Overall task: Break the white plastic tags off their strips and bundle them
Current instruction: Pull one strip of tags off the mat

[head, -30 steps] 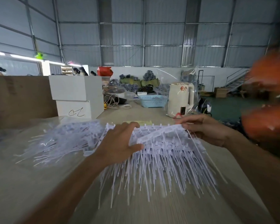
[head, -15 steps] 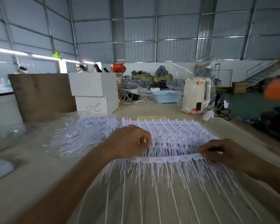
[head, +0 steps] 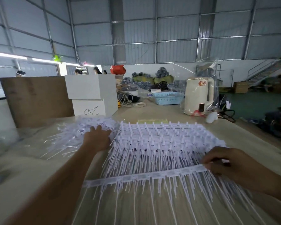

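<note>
Pale wood tabletop (head: 31,172) fills the foreground, inside a big metal-walled hall. Nearest the camera, one strip of white plastic tags (head: 141,176) hangs free over the table edge side, its thin tails pointing toward the viewer. The right hand (head: 234,166) pinches the right end of that strip between curled fingers and thumb, while the strip's left end droops unsupported. Just behind it lies the stack of tag strips (head: 162,140), layered in rows flat on the table. The left hand (head: 97,138) rests with fingers straight and slightly spread at the left edge of that stack, touching the loose pile of tags (head: 81,129) heaped beside it on clear plastic sheeting. Farther back, two white boxes (head: 91,95) stand stacked next to a brown cardboard panel (head: 36,99). To the right sit a blue plastic basket (head: 167,98) and a cream electric kettle (head: 198,96) wrapped loosely in clear film. Beyond them, bundled goods line the far wall
</note>
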### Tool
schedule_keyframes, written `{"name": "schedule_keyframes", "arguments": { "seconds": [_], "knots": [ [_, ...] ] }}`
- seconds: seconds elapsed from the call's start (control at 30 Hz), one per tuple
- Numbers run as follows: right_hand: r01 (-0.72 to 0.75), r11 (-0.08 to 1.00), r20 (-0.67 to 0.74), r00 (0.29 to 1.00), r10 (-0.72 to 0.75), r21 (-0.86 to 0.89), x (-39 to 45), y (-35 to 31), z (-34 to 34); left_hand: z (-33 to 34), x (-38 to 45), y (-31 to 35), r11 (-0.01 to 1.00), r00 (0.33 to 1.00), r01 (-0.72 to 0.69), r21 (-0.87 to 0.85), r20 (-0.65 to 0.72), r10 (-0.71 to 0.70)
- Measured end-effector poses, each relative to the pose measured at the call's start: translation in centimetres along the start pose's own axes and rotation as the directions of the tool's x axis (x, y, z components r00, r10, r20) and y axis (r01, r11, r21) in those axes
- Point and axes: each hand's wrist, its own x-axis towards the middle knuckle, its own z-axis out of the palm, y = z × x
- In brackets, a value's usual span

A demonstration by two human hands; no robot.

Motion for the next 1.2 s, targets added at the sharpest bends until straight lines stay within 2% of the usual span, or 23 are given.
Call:
{"name": "schedule_keyframes", "arguments": {
  "seconds": [0.17,0.2,0.27,0.33,0.37,0.4,0.47,0.5,0.57,0.63,0.73,0.83,0.9,0.97,1.07,1.2],
  "knots": [
    [0.072,0.993,-0.073,0.995,-0.066,0.095,0.0,-1.2,-0.6,-0.8,2.8,0.9,0.967,0.998,0.048,-0.251,0.044,-0.038],
    [0.086,0.99,-0.077,0.994,-0.078,0.111,0.0,-1.4,-0.7,-1.7,2.8,0.7,0.96,0.998,0.064,-0.274,0.017,-0.061],
    [0.102,0.981,-0.055,0.994,-0.094,0.163,0.1,-1.8,-0.8,-4.1,1.7,0.9,0.964,0.976,0.061,-0.259,-0.186,-0.111],
    [0.058,0.972,-0.005,0.998,-0.058,0.229,0.3,-2.2,-0.9,-6.9,-0.8,2.0,0.942,0.892,-0.073,-0.328,-0.443,-0.086],
    [0.03,0.965,0.018,0.999,-0.036,0.26,0.4,-2.4,-0.7,-8.3,-2.4,2.9,0.886,0.868,-0.181,-0.427,-0.494,-0.061],
    [0.016,0.954,0.02,1.0,-0.023,0.299,0.5,-2.8,-0.4,-9.6,-4.3,3.8,0.803,0.878,-0.275,-0.528,-0.479,-0.014],
    [0.027,0.925,-0.054,0.999,-0.007,0.38,0.7,-3.6,0.4,-11.7,-8.3,6.3,0.613,0.912,-0.396,-0.683,-0.372,0.175],
    [0.032,0.91,-0.108,0.994,0.014,0.414,0.9,-4.0,0.9,-12.3,-10.1,7.8,0.54,0.9,-0.436,-0.72,-0.336,0.279],
    [0.021,0.877,-0.185,0.98,0.078,0.479,1.2,-4.8,1.9,-12.4,-12.8,10.7,0.491,0.844,-0.517,-0.702,-0.322,0.428],
    [0.022,0.854,-0.222,0.969,0.11,0.52,1.3,-5.3,2.5,-11.8,-14.2,13.1,0.491,0.815,-0.559,-0.668,-0.334,0.474],
    [-0.019,0.839,-0.18,0.974,0.139,0.544,0.8,-4.9,2.4,-10.3,-14.5,14.2,0.544,0.79,-0.613,-0.574,-0.422,0.444],
    [-0.141,0.874,0.001,0.987,0.158,0.465,-0.1,-3.9,1.9,-8.7,-14.4,13.4,0.542,0.745,-0.666,-0.513,-0.501,0.44],
    [-0.151,0.885,0.07,0.988,0.134,0.44,-0.4,-3.8,2.0,-7.6,-14.9,13.2,0.539,0.724,-0.687,-0.488,-0.523,0.45],
    [-0.144,0.848,0.075,0.99,0.123,0.51,-0.5,-4.2,2.4,-6.9,-15.8,13.4,0.535,0.7,-0.709,-0.46,-0.553,0.452],
    [-0.175,0.762,0.084,0.984,0.157,0.624,-0.7,-4.9,3.0,-6.5,-16.8,13.6,0.605,0.691,-0.702,-0.376,-0.566,0.449],
    [-0.17,0.745,0.071,0.984,0.162,0.645,-1.2,-5.4,3.7,-6.9,-17.7,13.6,0.695,0.594,-0.7,-0.163,-0.674,0.439]
  ]
}}
